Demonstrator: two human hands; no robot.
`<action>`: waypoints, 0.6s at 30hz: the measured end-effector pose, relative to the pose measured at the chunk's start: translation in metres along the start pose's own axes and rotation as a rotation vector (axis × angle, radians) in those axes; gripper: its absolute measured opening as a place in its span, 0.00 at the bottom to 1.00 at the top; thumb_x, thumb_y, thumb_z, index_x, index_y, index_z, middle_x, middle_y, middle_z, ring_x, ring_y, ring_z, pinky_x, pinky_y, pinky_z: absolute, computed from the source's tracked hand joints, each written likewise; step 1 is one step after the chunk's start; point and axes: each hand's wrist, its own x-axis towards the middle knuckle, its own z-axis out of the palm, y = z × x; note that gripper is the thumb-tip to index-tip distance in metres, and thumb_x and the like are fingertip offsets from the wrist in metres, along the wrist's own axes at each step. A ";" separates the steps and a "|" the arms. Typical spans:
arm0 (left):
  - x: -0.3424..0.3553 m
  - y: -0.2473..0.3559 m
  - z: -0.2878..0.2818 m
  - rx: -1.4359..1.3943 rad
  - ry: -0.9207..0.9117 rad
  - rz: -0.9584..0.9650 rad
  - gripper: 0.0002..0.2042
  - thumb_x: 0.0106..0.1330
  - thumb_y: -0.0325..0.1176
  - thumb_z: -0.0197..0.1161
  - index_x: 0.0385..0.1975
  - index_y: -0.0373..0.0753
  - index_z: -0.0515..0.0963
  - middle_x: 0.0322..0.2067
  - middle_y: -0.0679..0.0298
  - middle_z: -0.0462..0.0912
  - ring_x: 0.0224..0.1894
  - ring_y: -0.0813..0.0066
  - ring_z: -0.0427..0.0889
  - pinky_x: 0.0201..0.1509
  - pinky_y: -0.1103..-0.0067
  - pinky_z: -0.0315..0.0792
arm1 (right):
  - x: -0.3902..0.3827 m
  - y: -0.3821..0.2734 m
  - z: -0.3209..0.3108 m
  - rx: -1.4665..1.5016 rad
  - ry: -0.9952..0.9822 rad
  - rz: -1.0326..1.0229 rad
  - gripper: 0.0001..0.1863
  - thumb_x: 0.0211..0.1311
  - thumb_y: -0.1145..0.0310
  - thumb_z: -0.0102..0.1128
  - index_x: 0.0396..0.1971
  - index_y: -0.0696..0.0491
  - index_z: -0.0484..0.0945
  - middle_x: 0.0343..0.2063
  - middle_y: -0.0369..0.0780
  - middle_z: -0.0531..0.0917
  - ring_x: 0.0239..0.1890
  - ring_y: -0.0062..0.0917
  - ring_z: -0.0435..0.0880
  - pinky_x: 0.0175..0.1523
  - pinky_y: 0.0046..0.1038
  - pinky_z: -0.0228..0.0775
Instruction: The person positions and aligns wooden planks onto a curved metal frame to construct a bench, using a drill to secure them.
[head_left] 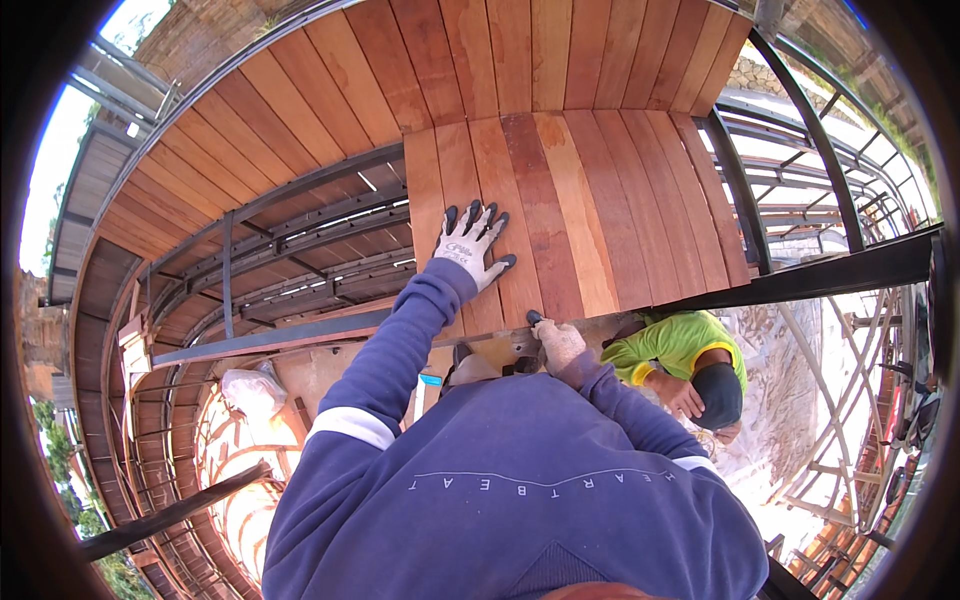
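My left hand (472, 243), in a white glove with dark fingertips, lies flat with fingers spread on the reddish-brown wooden boards (545, 215). These boards sit side by side over a dark metal frame, their near ends toward me. My right hand (560, 343), gloved too, is at the near edge of the boards, one dark fingertip touching the end of a board. Its other fingers look curled and are mostly hidden, so what they hold does not show.
Beyond runs a curved row of fitted boards (330, 85). Dark metal beams (275, 335) cross open gaps at left; more frame (740, 190) stands at right. Below right, a person in a yellow-green shirt (675, 345) and dark cap bends close to the frame. A plastic bag (252, 390) lies lower left.
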 end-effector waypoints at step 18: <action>-0.056 -0.044 -0.004 -0.912 0.448 -0.496 0.22 0.67 0.38 0.65 0.59 0.38 0.74 0.49 0.54 0.82 0.48 0.65 0.82 0.52 0.72 0.76 | 0.012 0.034 -0.003 -0.076 -0.137 -0.119 0.22 0.63 0.55 0.55 0.40 0.60 0.82 0.31 0.42 0.84 0.35 0.24 0.81 0.40 0.29 0.71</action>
